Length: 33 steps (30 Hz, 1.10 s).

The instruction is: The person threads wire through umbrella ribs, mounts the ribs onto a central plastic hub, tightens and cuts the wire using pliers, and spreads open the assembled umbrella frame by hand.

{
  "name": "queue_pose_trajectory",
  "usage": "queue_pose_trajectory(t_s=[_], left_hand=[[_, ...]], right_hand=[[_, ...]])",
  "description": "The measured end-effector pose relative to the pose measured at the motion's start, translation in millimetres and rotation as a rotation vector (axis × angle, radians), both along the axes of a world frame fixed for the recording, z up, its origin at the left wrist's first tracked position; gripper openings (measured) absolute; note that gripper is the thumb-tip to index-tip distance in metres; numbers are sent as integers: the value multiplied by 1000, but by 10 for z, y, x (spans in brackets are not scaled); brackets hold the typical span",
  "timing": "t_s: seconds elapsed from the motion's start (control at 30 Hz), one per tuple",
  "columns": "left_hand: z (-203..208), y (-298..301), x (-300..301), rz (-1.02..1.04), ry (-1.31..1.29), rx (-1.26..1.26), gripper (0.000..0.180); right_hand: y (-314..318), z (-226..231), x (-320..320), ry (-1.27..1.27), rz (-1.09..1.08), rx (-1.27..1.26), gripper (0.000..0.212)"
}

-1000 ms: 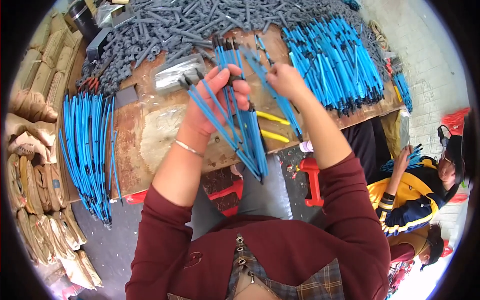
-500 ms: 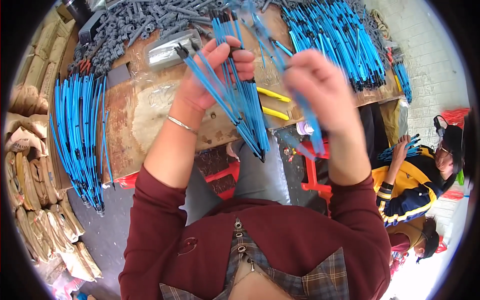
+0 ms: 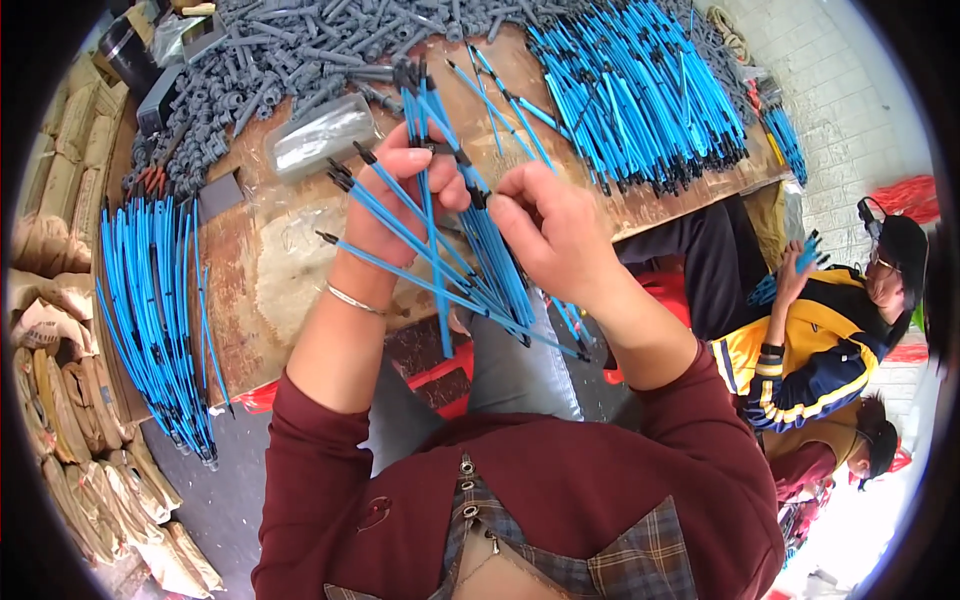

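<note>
My left hand (image 3: 425, 175) is closed around a loose bundle of thin blue rods (image 3: 492, 262) with black end fittings. Several rods fan out from it toward my wrist, while others hang down over my lap. My right hand (image 3: 555, 235) sits just right of the bundle, thumb and forefinger pinched at the black fitting (image 3: 480, 198) of a blue rod beside my left fingers. Its other fingers are curled and partly hidden. Beyond my hands, a few single blue rods (image 3: 510, 98) lie on the wooden table (image 3: 255, 290).
Large piles of blue rods lie at the right (image 3: 640, 100) and left (image 3: 150, 310). Grey plastic fittings (image 3: 290, 50) heap along the back, near a clear plastic box (image 3: 322, 138). Brown paper sacks (image 3: 75, 390) stack at far left. A co-worker (image 3: 815, 340) sits at right holding blue rods.
My right hand has come left and down to the bundle; earlier it was blurred, swinging rods farther right. Rods in my left hand have spread wider. The whole view has shifted slightly.
</note>
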<state>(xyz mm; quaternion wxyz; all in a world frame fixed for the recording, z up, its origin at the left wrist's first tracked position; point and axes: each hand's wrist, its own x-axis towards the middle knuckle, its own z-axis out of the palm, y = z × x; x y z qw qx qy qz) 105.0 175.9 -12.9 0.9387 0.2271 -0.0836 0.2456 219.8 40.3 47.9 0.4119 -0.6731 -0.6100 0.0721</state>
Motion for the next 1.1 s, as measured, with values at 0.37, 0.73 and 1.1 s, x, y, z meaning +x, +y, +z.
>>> queue_pose_trajectory(t_s=[0.37,0.73,1.1], left_hand=[[6,-15,26,-33,-11,-142,17],[62,-19,-117,268,300,17,17],[44,-36,-3,102,51,-2,15]], right_hand=[[1151,-556,1342,-451,-231,-337,26],[1416,-239,1210,-305,-323,-309,25],[78,282,310,-86,235,-229,28]])
